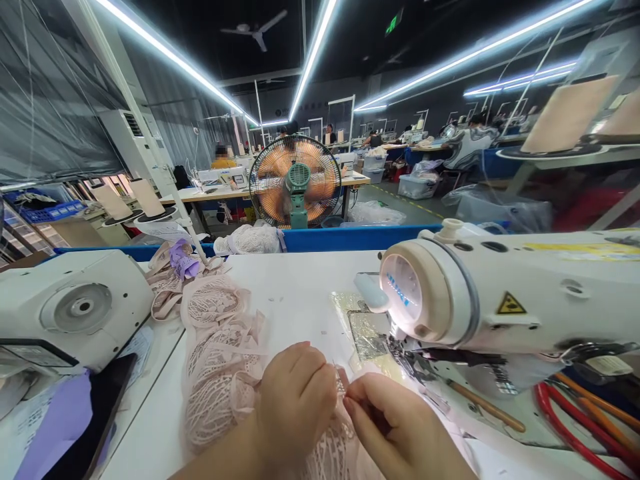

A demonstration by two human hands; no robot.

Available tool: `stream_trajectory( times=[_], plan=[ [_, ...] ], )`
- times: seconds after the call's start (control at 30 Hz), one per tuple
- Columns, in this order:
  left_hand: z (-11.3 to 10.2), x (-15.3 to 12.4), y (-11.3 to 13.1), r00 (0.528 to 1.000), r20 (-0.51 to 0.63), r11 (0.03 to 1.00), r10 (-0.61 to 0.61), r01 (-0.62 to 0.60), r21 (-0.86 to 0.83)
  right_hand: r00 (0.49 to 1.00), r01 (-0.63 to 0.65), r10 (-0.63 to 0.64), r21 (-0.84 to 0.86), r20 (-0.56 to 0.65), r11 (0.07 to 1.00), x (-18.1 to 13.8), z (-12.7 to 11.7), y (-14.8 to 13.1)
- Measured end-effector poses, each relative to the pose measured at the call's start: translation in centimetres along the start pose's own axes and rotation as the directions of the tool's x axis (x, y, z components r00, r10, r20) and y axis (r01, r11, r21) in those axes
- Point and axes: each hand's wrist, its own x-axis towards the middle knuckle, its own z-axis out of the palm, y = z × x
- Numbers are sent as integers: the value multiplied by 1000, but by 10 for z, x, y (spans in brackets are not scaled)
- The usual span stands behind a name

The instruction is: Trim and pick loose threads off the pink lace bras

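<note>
My left hand (300, 383) is closed at the near middle of the white table, its fingers curled round the edge of a pale pink lace bra piece (327, 457). Close beside it, my right hand (395, 427) pinches the same piece between thumb and fingertips. The lace hangs down between both hands, and its lower part is cut off by the frame. Left of my left hand lies a pile of pale pink lace bras (220, 373) with straps. A white sewing machine (525, 287) stands to the right, its needle area just beyond my right hand.
Another white machine (80, 307) is at the left, near a dark flat tablet-like thing (100, 413) and purple paper (55, 433). A wooden-handled tool (490, 407) and red-handled tool (565, 427) lie under the right machine. A large fan (295, 180) stands beyond the table.
</note>
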Motion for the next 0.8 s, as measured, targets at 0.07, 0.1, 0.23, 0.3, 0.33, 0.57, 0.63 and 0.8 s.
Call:
stream_trajectory(
  times=[0.07, 0.1, 0.23, 0.3, 0.33, 0.57, 0.63, 0.8],
  plan=[
    [1, 0, 2, 1000, -3, 1000, -10, 10, -25, 1000, 5, -5, 21, -24, 1000, 1, 0, 0],
    [1, 1, 3, 1000, -10, 999, -13, 12, -37, 999, 1, 0, 43, -33, 999, 1, -1, 0],
    [1, 0, 6, 999, -34, 995, -34, 31, -90, 999, -33, 34, 84, -14, 996, 5, -11, 1],
    [0, -1, 6, 999, -22, 992, -38, 35, -125, 999, -37, 40, 75, -30, 996, 8, -18, 2],
    [-1, -1, 6, 999, -17, 990, -32, 29, -138, 998, -43, 46, 77, -39, 996, 11, -21, 3],
    [-4, 1, 8, 1000, -9, 980, 26, -27, -199, 989, -147, 132, 311, 68, 939, 25, -22, -5],
    [-5, 1, 7, 999, -12, 978, 30, -32, -208, 997, -40, 58, 308, -49, 951, 26, -25, -15],
    [-5, 0, 5, 995, 58, 907, -85, 101, -409, 951, 87, 35, 373, -307, 924, 20, -58, -36]
  ],
)
